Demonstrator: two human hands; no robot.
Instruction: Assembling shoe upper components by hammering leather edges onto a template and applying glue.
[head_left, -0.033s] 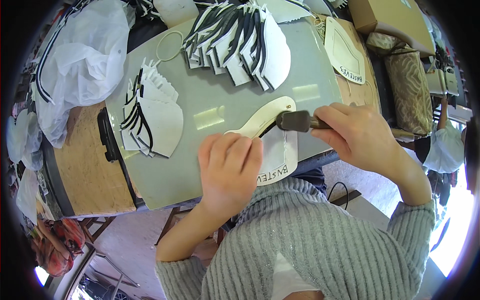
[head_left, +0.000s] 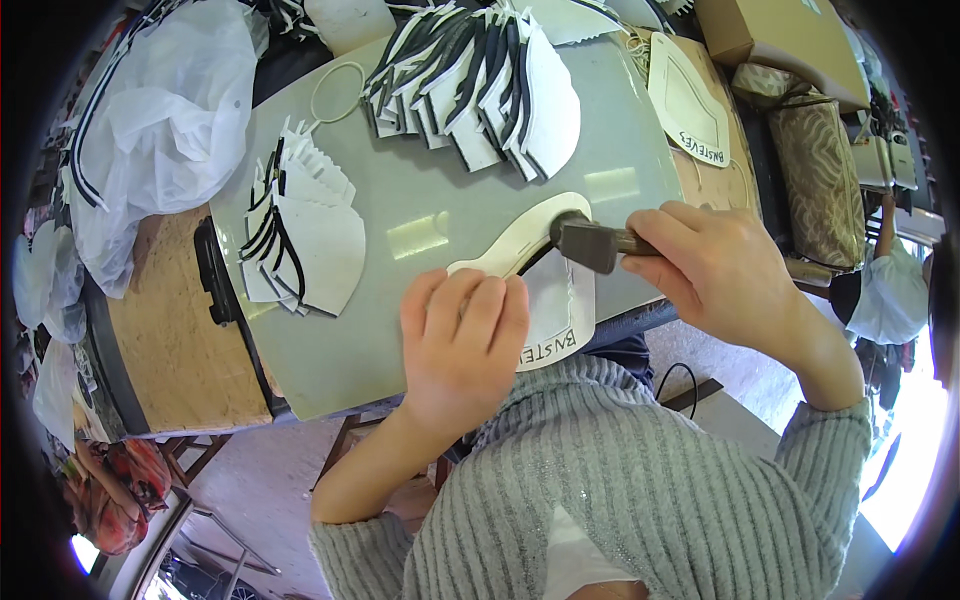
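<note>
A cream template (head_left: 515, 225) with a cut-out and dark lettering lies at the near edge of the grey work surface. Inside its cut-out is a white piece (head_left: 550, 300) with a black strip along its upper edge. My left hand (head_left: 463, 335) is closed over the template's left side, fingers bent and fingertips pressing down; they hide part of it. My right hand (head_left: 712, 265) grips the short handle of a hammer (head_left: 587, 243). The hammer's dark head rests at or just above the template's upper right end, by the black strip; contact I cannot tell.
Fanned white pieces with black edging (head_left: 475, 90) lie at the back, with a smaller stack (head_left: 310, 235) at left. Another cream template (head_left: 690, 100) sits back right, near a cardboard box (head_left: 780, 45) and patterned bag (head_left: 815, 180). White plastic bag (head_left: 170, 110) at far left.
The hammer head has tilted, its near end swinging down toward me and its far end lifting slightly. My left hand has shifted a little to the right.
</note>
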